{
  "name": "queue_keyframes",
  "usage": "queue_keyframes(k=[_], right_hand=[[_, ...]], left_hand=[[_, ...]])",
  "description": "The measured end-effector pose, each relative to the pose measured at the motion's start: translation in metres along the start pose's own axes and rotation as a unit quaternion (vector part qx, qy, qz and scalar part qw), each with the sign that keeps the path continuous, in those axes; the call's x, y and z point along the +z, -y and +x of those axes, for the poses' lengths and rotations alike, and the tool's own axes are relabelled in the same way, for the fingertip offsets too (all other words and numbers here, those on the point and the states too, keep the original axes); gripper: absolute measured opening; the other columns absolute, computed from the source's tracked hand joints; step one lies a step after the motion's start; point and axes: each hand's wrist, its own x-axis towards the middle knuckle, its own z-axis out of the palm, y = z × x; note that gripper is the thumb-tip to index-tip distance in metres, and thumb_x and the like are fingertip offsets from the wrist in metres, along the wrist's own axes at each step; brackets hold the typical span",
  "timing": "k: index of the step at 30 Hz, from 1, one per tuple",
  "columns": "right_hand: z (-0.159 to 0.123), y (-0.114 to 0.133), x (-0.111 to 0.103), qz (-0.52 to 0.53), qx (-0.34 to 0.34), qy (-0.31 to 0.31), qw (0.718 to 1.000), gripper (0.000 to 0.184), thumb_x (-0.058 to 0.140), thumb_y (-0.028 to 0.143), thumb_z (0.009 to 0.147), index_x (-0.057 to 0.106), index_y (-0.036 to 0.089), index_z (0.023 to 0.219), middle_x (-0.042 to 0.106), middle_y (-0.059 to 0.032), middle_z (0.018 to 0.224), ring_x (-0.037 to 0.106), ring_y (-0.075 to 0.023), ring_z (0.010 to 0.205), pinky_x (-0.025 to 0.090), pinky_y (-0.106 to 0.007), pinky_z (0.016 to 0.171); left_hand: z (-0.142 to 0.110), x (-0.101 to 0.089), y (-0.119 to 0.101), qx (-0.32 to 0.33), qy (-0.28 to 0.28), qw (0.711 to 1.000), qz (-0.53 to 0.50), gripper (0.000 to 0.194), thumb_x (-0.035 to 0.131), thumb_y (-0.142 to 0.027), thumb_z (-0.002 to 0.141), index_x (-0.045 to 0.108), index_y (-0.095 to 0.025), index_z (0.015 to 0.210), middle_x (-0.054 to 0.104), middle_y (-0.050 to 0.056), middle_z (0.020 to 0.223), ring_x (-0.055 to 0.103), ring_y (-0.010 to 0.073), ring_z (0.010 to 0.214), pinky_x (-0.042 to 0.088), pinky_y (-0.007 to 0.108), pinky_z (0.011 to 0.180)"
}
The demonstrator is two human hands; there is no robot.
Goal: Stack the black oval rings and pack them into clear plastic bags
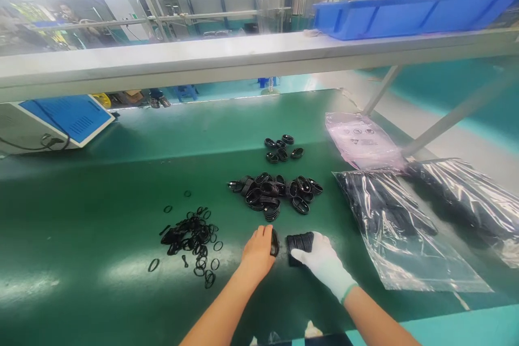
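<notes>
My bare left hand (258, 251) is closed around a coiled black cable (275, 243), just above the green mat. To its right, my white-gloved right hand (323, 260) grips a row of black coiled cables (299, 243) standing side by side, thumb in front and fingers behind. A small gap separates the two hands' cables. Beyond them lies a heap of coiled black cables (267, 190), with a smaller group of coils (280, 152) farther back. Left of my left hand, small black rubber bands (197, 235) lie in a loose pile.
At right lie clear plastic bags (389, 216) filled with black items, and a pinkish printed bag (360, 138). A shelf (203, 59) crosses above the table, bearing a blue bin (409, 13). A blue-and-white machine (60, 116) stands at the left back.
</notes>
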Motion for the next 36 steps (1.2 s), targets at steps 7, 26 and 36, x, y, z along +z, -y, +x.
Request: queue_keyframes(k=[7,26,36], right_hand=[[0.000,-0.002,0.001,0.010,-0.018,-0.017,1.000,0.066,0.056,0.049,0.059,0.042,0.013,0.113,0.044,-0.0146,0.109,0.053,-0.0272,0.096,0.042,-0.036,0.083],[-0.012,0.012,0.016,-0.045,0.010,-0.064,0.997,0.105,0.059,0.052,0.052,0.015,0.006,0.135,0.041,-0.0177,0.120,0.042,-0.0325,0.110,0.038,-0.038,0.088],[-0.010,0.008,0.001,-0.091,-0.075,-0.033,0.993,0.107,0.066,0.049,0.043,0.026,0.007,0.133,0.045,-0.0163,0.114,0.043,-0.0321,0.107,0.036,-0.038,0.090]], left_hand=[[-0.007,0.033,0.014,0.027,0.003,0.978,-0.205,0.076,0.067,-0.012,0.056,0.035,-0.031,0.122,0.050,0.001,0.107,0.050,0.0164,0.098,0.038,0.028,0.086],[-0.004,0.045,0.011,0.081,-0.046,0.991,-0.094,0.069,0.067,-0.018,0.059,0.038,-0.026,0.121,0.051,0.002,0.120,0.046,0.0214,0.110,0.035,0.035,0.091],[-0.023,0.066,-0.003,-0.047,-0.074,0.988,-0.130,0.068,0.063,-0.018,0.059,0.039,-0.025,0.122,0.047,0.002,0.125,0.045,0.0218,0.112,0.035,0.033,0.093]])
